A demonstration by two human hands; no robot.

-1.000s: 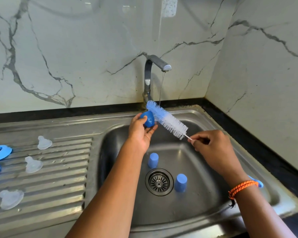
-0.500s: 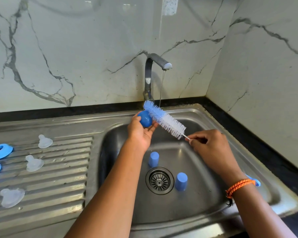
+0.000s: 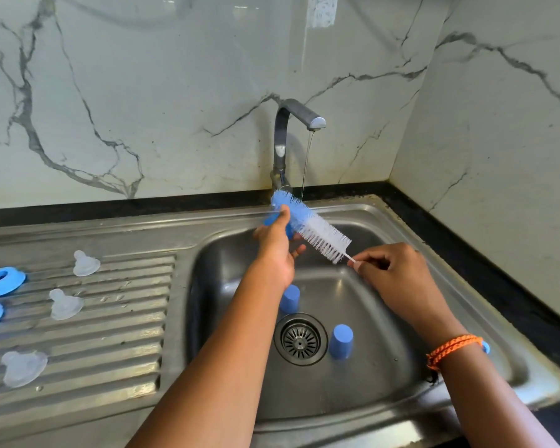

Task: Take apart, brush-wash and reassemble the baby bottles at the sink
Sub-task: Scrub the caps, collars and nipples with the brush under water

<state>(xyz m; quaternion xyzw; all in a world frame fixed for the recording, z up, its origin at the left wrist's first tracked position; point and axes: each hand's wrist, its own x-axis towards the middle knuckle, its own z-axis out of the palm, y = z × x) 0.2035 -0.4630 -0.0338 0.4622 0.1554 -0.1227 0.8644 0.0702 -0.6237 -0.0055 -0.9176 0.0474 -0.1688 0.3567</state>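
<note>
Compared with half a second back, the left hand (image 3: 274,244) is sitting a bit higher and closer to the tap (image 3: 299,116), and the blue cap (image 3: 272,219) it's gripping is now mostly hidden behind curled fingers, blurred from the movement. The bottle brush (image 3: 311,229) is lying across that cap, right under the tap's thin stream of water. Its bristles are fuzzy, blue at the tip and fading to white toward the thin white wire stem. The right hand (image 3: 392,273) is pinching that stem with its fingers closed round it, just right of the tap's line.

Down in the steel sink (image 3: 385,399), straight below the tap, two more smooth blue caps are standing mouth-down, one (image 3: 290,297) just above the round slotted drain (image 3: 300,339) and one (image 3: 341,341) beside it. Well left of the tap, on the ribbed draining board (image 3: 110,334), three cloudy silicone teats (image 3: 60,303) and two blue screw rings (image 3: 2,281) are lying apart.
</note>
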